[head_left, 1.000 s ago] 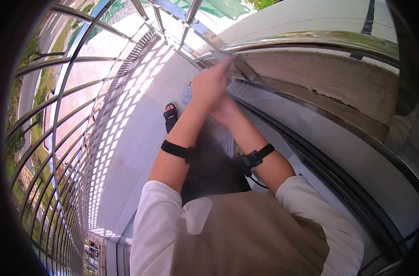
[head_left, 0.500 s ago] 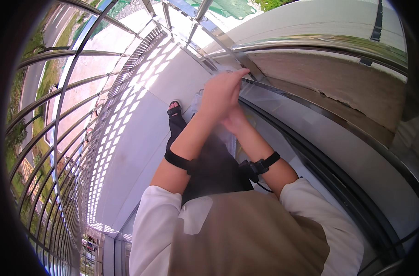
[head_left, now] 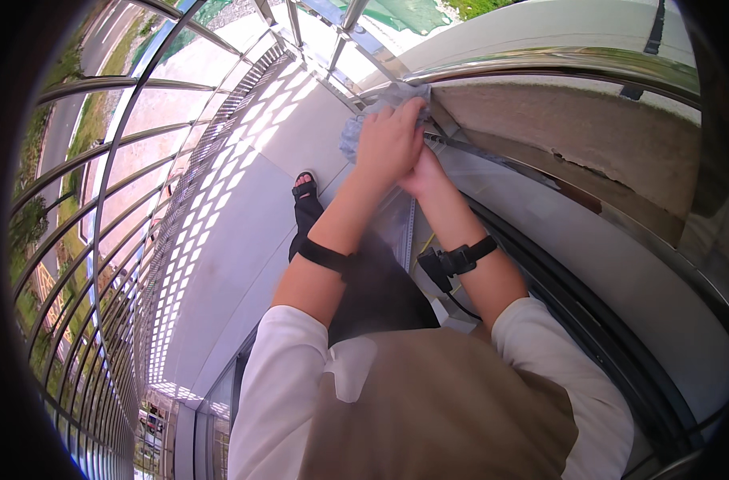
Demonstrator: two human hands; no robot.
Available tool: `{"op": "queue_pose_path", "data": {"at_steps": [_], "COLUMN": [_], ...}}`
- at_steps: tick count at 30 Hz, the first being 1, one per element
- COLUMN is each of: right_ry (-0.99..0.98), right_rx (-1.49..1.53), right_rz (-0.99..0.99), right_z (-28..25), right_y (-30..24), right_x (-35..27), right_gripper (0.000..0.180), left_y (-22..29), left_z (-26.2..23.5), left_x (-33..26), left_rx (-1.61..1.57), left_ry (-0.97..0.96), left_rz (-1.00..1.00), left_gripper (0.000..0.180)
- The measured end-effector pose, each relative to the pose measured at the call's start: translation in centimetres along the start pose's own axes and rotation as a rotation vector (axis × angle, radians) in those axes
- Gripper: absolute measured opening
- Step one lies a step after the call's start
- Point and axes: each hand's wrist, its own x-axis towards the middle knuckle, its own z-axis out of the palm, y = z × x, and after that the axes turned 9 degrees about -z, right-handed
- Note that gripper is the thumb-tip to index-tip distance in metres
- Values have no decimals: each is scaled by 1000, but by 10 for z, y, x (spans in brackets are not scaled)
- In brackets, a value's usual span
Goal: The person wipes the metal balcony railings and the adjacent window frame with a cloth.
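A crumpled grey-blue cloth (head_left: 352, 138) is bunched in my two hands out ahead of my body, and its folds stick out on the left and beyond the fingers. My left hand (head_left: 388, 142) lies on top, its fingers curled over the cloth. Pressed against it from below and to the right is my right hand (head_left: 420, 173), closed around the bundle, with most of its fingers hidden. Black straps circle both forearms; the right one carries a small dark device (head_left: 444, 264) with a cable.
Curved metal railings (head_left: 100, 192) run along the left, with a road beyond. Pale floor tiles (head_left: 220, 240) lie below, my sandalled foot (head_left: 304, 186) on them. On the right are a dark window track (head_left: 572, 312), a metal rail (head_left: 556, 60) and a cracked brown ledge (head_left: 572, 144).
Both hands have moved slightly forward and the left hand's fingers have curled in. More of the grey-blue cloth shows around them now.
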Motion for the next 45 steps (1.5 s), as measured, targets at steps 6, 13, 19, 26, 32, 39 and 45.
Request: {"op": "queue_pose_path", "data": {"at_steps": [6, 13, 19, 26, 32, 39, 45], "right_ry": [99, 315, 539, 460, 546, 291, 289], "right_rx": [-150, -214, -218, -202, -172, -108, -178], "right_rz": [92, 256, 222, 108, 73, 160, 164], "right_z": [-21, -82, -91, -175, -196, -232, -229], "right_y": [21, 65, 92, 98, 106, 99, 100], "right_x": [-13, -25, 11, 114, 180, 213, 196], "right_gripper": [33, 27, 28, 22, 23, 25, 29], "left_y": [-24, -66, -125, -206, -244, -254, -250], "left_z": [4, 26, 53, 126, 170, 203, 207], "left_x": [-39, -86, -85, -34, -6, 4, -15], "left_rx": [-222, -169, 126, 270, 306, 334, 232], "left_ry": [-10, -176, -457, -487, -374, -255, -247], "left_rz": [-463, -538, -367, -157, -155, -75, -189], "left_gripper": [35, 39, 48, 52, 50, 50, 47]}}
